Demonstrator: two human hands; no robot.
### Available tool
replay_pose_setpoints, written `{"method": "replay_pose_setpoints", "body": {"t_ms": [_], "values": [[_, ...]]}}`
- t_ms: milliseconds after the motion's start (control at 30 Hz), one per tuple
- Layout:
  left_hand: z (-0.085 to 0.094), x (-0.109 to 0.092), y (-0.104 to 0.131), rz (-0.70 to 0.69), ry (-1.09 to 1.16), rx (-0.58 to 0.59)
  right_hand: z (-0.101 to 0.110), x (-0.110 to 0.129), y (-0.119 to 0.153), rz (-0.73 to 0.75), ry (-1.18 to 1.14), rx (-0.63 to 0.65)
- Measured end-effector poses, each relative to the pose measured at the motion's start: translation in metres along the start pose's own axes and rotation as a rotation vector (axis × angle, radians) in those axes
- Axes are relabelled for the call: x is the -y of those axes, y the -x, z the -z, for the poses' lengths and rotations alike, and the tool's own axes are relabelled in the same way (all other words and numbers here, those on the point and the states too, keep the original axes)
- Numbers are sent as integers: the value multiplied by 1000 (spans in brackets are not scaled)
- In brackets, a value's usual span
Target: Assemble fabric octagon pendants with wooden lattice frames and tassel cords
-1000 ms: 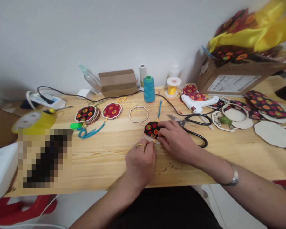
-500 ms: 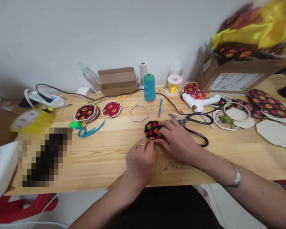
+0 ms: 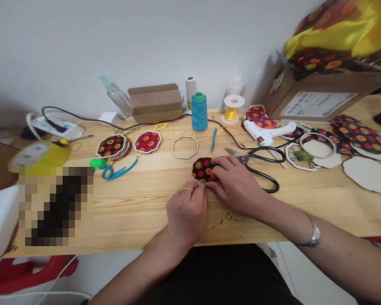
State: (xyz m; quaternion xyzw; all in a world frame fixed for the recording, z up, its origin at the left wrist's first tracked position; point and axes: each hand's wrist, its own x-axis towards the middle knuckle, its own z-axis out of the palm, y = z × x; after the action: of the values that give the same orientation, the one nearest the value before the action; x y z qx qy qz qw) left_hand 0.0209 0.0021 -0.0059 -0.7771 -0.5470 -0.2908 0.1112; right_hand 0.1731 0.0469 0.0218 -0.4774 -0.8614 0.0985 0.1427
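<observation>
Patch (image 3: 199, 168) looks partly made up: dark patterned cloth is on the face, yellow cord (image 3: 210, 154) and blue strands (image 3: 213, 140) extend from the far side. Near edge seems the unfinished bit: pale layer peeks out there, not neatly flush by the look of it. Can't tell if anything is glued; underside hidden.

Left hand (image 3: 187, 209) curled, fingertips pinching the patch's near edge. Right hand (image 3: 238, 182) grips the same patch, fingers over its right side, tips meeting the left's at the near edge. Neither is released.

Patch sits on the near-middle part of the table (image 3: 130, 220), left of the scissors (image 3: 244, 157), nearer than the octagonal frame (image 3: 197, 148). Face is black with red dots and orange-green flower rounds, slightly puffy, outline curved; right part covered by fingers.

Far left of it: black-patterned stack (image 3: 111, 146) and red-patterned pad (image 3: 147, 142), both pale-rimmed, looking further along, I'd judge. On the right, pale blank (image 3: 368, 173) has no cloth on its visible face. Glue gun (image 3: 269, 132) lies beyond the scissors, unheld; blue thread cone (image 3: 199, 114) and yellow spool (image 3: 231, 113) stand at the far side.
</observation>
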Motion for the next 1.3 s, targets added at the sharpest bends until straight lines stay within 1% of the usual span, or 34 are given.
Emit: {"method": "replay_pose_setpoints", "body": {"t_ms": [367,467,533,600,667,733,800,900,967,1033,1167,1233,1300], "values": [[0,0,0,22,38,25,-1,3,0,-27,-1,8],[0,0,0,28,30,23,5,0,0,-19,-8,11],[0,0,0,29,25,18,14,-6,2,-9,45,-8],[0,0,0,28,28,15,25,-18,6,-5,177,-20],[0,1,0,29,35,11,33,-32,13,-31,320,11],[-1,1,0,29,37,0,36,-46,21,-77,394,42],[-1,2,0,26,39,-11,35,-56,28,-94,402,50],[-1,3,0,18,40,-20,36,-63,31,-92,384,-1],[-2,4,0,7,27,-25,41,-66,30,-115,414,-54],[-2,6,1,-12,19,-36,49,-71,27,-170,487,-86],[-4,8,1,-43,9,-56,68,-89,29,-305,634,-90],[-5,9,1,-57,-10,-84,75,-98,35,-360,689,-142],[-5,10,1,-70,-25,-88,80,-104,40,-403,717,-226]]}}
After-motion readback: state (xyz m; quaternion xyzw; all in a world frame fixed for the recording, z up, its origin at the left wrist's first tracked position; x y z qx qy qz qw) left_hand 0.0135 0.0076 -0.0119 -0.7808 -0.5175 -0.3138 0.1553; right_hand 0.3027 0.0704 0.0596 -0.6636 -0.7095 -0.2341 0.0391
